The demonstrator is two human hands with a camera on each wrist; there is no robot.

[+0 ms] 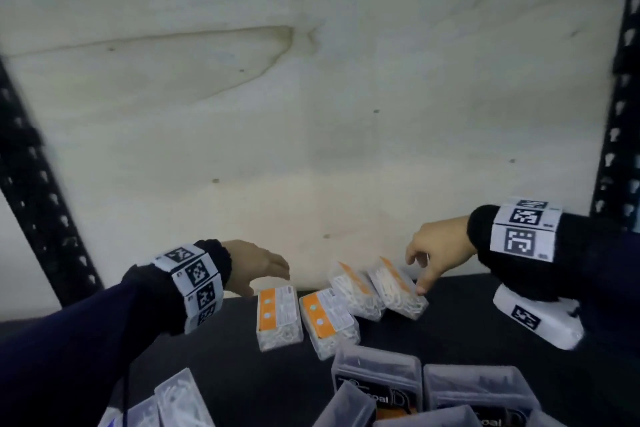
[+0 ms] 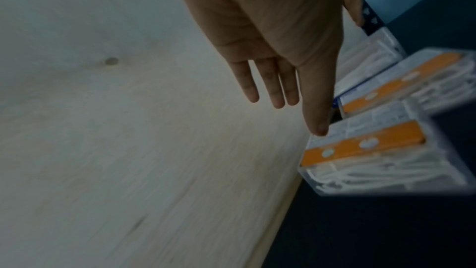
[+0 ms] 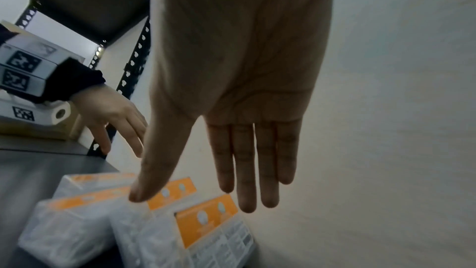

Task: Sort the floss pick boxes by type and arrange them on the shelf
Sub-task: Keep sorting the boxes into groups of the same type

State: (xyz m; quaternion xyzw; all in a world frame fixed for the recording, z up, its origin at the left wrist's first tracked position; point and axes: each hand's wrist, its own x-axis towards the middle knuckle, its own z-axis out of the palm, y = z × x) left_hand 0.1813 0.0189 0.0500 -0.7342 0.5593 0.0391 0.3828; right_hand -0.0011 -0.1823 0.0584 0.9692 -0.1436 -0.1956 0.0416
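Note:
Several clear floss pick boxes with orange labels lie in a loose row on the dark shelf (image 1: pixel 460 315), close to the back wall. The two left boxes (image 1: pixel 277 317) (image 1: pixel 327 321) lie flat, label up. The two right boxes (image 1: pixel 356 291) (image 1: pixel 398 291) are tilted against each other. My left hand (image 1: pixel 270 279) hovers open just behind the leftmost box (image 2: pixel 373 156), holding nothing. My right hand (image 1: pixel 417 270) is open above the rightmost box, with one fingertip at its right edge. In the right wrist view its straight fingers (image 3: pixel 247 170) hang over the orange boxes (image 3: pixel 211 231).
Nearer to me stand clear boxes with black labels (image 1: pixel 377 381) (image 1: pixel 481 392). More clear boxes of white picks (image 1: pixel 180 399) sit at the lower left. Black perforated shelf posts (image 1: pixel 31 184) (image 1: pixel 620 114) frame a pale wooden back panel (image 1: pixel 311 114).

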